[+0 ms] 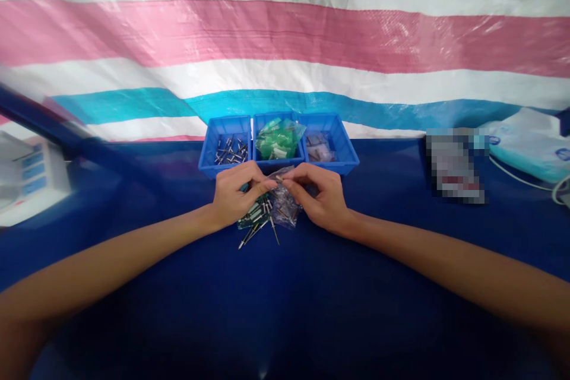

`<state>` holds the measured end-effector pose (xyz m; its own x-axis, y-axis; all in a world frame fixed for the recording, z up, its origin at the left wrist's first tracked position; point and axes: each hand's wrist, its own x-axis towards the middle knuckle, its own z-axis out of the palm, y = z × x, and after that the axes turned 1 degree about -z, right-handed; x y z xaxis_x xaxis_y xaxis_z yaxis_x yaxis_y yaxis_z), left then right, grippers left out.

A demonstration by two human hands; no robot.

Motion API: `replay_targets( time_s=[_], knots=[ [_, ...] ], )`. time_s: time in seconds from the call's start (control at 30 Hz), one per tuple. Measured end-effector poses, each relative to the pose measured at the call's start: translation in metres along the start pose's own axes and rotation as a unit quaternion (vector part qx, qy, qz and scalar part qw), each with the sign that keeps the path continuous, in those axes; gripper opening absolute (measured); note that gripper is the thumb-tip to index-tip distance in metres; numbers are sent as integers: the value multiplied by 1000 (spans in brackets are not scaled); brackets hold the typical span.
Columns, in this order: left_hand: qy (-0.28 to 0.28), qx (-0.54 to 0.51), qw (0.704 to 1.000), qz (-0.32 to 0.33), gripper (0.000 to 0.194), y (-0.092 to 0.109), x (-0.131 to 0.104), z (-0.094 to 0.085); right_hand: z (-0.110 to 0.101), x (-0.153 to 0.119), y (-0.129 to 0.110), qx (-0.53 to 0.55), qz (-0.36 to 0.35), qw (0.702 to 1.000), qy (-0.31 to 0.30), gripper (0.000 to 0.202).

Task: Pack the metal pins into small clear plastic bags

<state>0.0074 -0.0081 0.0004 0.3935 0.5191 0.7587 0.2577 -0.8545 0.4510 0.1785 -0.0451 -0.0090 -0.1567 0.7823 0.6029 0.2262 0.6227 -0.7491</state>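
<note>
My left hand point(238, 193) and my right hand point(318, 196) meet in front of the blue bins, fingertips pinched together at the top of a clear plastic bag point(285, 206). The bag hangs below the fingertips, with small shiny pieces inside. Just left of it, partly under my left hand, several metal rivets point(256, 230) lie on a green bag point(246, 221), some reaching onto the blue table. Behind the hands, the left bin point(205, 154) has loose rivets, the middle bin point(276, 162) has green bags, and the right bin point(350, 151) has clear bags.
A white device point(42, 181) with blue buttons stands at the left on the blue table point(285, 309). To the right are a blurred-out object point(454, 169), a white and teal plastic package point(529, 145) and a white cable point(519, 178). A striped sheet point(285, 35) hangs behind.
</note>
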Motion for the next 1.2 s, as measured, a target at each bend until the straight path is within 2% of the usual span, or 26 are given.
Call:
replay_targets(
  time_s=[0.23,0.37,0.47,0.63,0.87,1.0,1.2],
  knots=[
    [-3,24,1000,6,5,3,3,0,1,1,1,-11,-8,1000,2,6],
    [-20,30,999,-20,6,4,3,-1,1,2,0,-22,-1,1000,-15,8],
    [-31,26,999,-13,7,3,2,0,0,2,-1,-40,-13,999,-29,7],
    [4,7,1000,0,14,0,0,1,0,4,-2,-44,-21,998,-41,7],
    [-16,9,1000,-7,14,2,1,0,1,4,-2,-51,-42,995,-72,8],
    [-27,18,999,-14,15,3,1,-1,0,4,-1,-49,-40,996,-59,9],
    [-38,35,999,-18,11,4,2,-1,-2,3,-3,-26,0,1000,-12,9]
  ],
)
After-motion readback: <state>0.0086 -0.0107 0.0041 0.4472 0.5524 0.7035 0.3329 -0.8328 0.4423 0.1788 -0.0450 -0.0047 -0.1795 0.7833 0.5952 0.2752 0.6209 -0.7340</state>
